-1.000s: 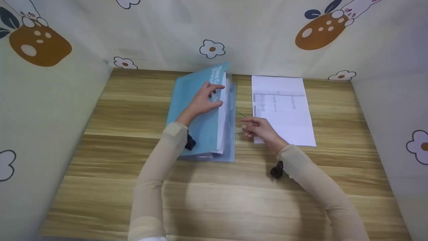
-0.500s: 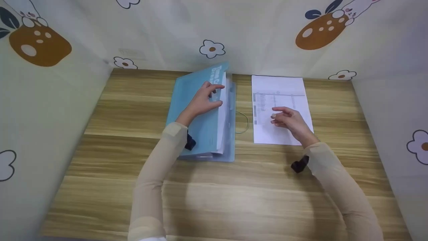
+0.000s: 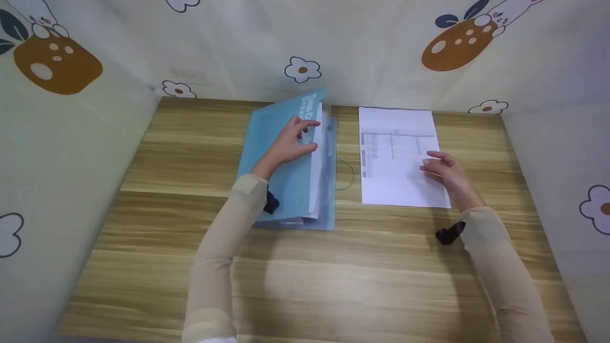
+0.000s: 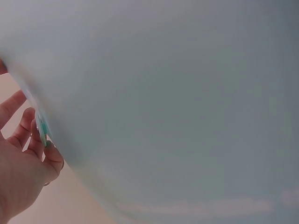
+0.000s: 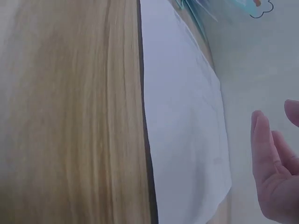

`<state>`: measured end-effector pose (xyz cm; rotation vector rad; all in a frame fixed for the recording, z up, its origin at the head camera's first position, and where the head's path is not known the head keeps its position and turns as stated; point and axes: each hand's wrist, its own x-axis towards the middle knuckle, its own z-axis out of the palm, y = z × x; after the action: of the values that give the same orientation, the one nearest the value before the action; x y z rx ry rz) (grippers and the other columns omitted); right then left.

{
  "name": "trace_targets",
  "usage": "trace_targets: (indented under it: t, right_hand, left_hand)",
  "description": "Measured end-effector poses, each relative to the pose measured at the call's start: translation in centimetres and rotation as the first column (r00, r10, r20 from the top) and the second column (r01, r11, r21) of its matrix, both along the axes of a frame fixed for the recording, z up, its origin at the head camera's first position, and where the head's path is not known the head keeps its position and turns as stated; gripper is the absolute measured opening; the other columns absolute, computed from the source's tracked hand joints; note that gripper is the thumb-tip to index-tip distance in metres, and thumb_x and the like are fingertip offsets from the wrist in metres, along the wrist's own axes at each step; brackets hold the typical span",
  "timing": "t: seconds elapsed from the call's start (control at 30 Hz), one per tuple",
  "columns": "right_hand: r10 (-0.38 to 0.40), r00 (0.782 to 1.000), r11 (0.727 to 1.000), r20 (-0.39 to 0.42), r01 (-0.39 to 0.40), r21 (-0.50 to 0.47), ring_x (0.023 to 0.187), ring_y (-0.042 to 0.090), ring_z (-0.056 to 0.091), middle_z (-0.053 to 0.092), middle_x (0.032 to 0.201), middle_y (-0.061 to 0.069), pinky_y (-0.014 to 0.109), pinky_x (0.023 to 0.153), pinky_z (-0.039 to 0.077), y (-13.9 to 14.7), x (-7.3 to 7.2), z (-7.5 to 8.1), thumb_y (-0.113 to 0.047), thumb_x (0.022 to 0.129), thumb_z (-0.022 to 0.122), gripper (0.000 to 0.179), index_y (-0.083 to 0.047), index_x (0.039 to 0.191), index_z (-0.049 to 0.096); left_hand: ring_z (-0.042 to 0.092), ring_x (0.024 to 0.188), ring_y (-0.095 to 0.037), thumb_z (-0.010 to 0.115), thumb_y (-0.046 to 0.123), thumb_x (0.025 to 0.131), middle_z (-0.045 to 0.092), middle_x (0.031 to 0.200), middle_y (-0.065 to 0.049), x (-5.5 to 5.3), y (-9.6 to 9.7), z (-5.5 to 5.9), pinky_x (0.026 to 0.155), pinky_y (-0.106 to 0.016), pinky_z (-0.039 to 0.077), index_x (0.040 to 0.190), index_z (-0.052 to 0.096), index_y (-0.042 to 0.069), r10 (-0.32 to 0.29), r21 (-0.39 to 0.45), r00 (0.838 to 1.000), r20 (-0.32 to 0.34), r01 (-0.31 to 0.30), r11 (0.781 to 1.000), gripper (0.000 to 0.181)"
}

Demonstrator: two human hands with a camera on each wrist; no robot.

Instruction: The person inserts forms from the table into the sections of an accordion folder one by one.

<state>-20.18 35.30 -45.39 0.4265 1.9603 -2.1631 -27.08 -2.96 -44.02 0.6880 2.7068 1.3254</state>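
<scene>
A light blue folder (image 3: 281, 166) with white lettering stands partly ajar on the table, white sheets showing inside its right side. My left hand (image 3: 288, 143) lies over its raised cover, thumb and forefinger at the cover's right edge. From the left wrist, the pale blue cover (image 4: 177, 112) fills most of the view, and the left hand (image 4: 23, 172) grips its edge with curled fingers. To the right lies a printed white sheet (image 3: 391, 186). My right hand (image 3: 448, 174) hovers over the sheet's right edge, fingers loosely extended, holding nothing. The same hand (image 5: 275, 172) appears at right in the right wrist view.
A thin green elastic loop (image 3: 353, 174) sticks out from the folder's right side towards the sheet. Both lie on a wood-grain table (image 3: 333, 276). Patterned white curtain walls (image 3: 362, 57) enclose its back and sides.
My right hand has let go of the elastic loop beside the folder and moved right, across the printed sheet to its right edge. The left hand and the folder have stayed put.
</scene>
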Motion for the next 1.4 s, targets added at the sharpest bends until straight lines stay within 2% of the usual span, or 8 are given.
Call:
trace_targets:
  t: [0.2,0.3,0.47,0.7,0.8,0.93,1.17,1.4]
  right_hand:
    - [-0.059,0.998,0.997,0.020,0.058,0.058,0.085,0.011,0.056,0.049,0.096,0.003,0.031,0.090,0.035,1.6,0.4,-0.8,-0.008,0.082,0.061,0.061,0.005,0.131,0.028]
    - [-0.091,0.996,0.992,0.026,0.088,0.093,0.084,0.010,0.055,0.046,0.100,0.005,0.027,0.084,0.040,2.2,0.6,-1.1,-0.006,0.082,0.060,0.063,0.006,0.133,0.025]
    - [-0.131,0.990,0.971,0.044,0.120,0.206,0.082,0.005,0.055,0.043,0.109,0.005,0.021,0.071,0.046,4.2,-0.1,-3.4,-0.014,0.076,0.069,0.065,-0.002,0.129,0.034]
    - [-0.111,0.990,0.894,0.091,0.059,0.445,0.090,0.010,0.050,0.035,0.130,0.016,0.020,0.071,0.044,5.1,-0.1,-4.5,-0.027,0.072,0.072,0.080,-0.004,0.135,0.028]
    - [-0.132,0.988,0.877,0.084,0.077,0.474,0.094,0.016,0.048,0.036,0.129,0.015,0.020,0.069,0.045,6.3,-0.7,-6.4,-0.028,0.068,0.075,0.084,-0.006,0.134,0.028]
    - [-0.092,0.994,0.843,0.060,0.046,0.537,0.107,0.026,0.043,0.034,0.131,0.018,0.028,0.076,0.044,7.1,-1.1,-7.7,-0.029,0.066,0.076,0.089,-0.004,0.135,0.025]
    - [0.032,0.998,0.726,0.049,-0.057,0.686,0.117,0.036,0.033,0.032,0.131,0.024,0.041,0.091,0.033,5.2,0.4,-5.7,-0.020,0.074,0.070,0.086,0.002,0.138,0.015]
    - [0.082,0.996,0.701,-0.039,-0.030,0.713,0.114,0.043,0.032,0.034,0.125,0.032,0.047,0.094,0.024,2.7,1.9,-3.2,-0.004,0.071,0.068,0.084,0.012,0.134,0.014]
  left_hand:
    - [0.039,0.085,-0.017,0.062,0.021,0.077,0.040,0.097,-0.002,0.0,0.0,-0.1,0.069,-0.029,0.037,0.122,0.052,0.015,0.002,-0.010,1.000,0.001,-0.002,1.000,0.047]
    - [0.039,0.083,-0.017,0.061,0.021,0.077,0.040,0.096,-0.003,0.0,0.0,-0.1,0.068,-0.028,0.037,0.122,0.052,0.014,-0.005,0.003,1.000,-0.002,0.005,1.000,0.047]
    - [0.038,0.080,-0.017,0.060,0.021,0.076,0.040,0.094,-0.004,0.0,-0.1,-0.1,0.067,-0.028,0.036,0.122,0.052,0.013,-0.017,0.018,1.000,-0.010,0.018,1.000,0.047]
    - [0.039,0.083,-0.017,0.062,0.021,0.077,0.040,0.096,-0.003,0.1,0.0,0.0,0.069,-0.028,0.037,0.123,0.051,0.014,-0.004,0.001,1.000,0.006,0.004,1.000,0.048]
    - [0.039,0.084,-0.018,0.062,0.021,0.077,0.040,0.096,-0.004,0.1,0.1,0.1,0.069,-0.029,0.037,0.123,0.051,0.014,-0.001,-0.004,1.000,0.009,0.001,1.000,0.047]
    - [0.039,0.085,-0.018,0.062,0.021,0.078,0.040,0.098,-0.004,0.2,0.1,0.1,0.070,-0.029,0.038,0.123,0.051,0.014,0.004,-0.012,1.000,0.017,-0.003,1.000,0.047]
    - [0.039,0.087,-0.017,0.061,0.021,0.078,0.040,0.099,-0.003,0.0,0.1,0.1,0.071,-0.028,0.038,0.123,0.050,0.016,0.007,-0.018,1.000,0.027,-0.006,1.000,0.047]
    - [0.040,0.082,-0.018,0.060,0.020,0.077,0.040,0.096,-0.004,0.0,-0.1,0.0,0.069,-0.029,0.036,0.122,0.052,0.013,-0.015,-0.003,1.000,-0.016,0.015,1.000,0.046]
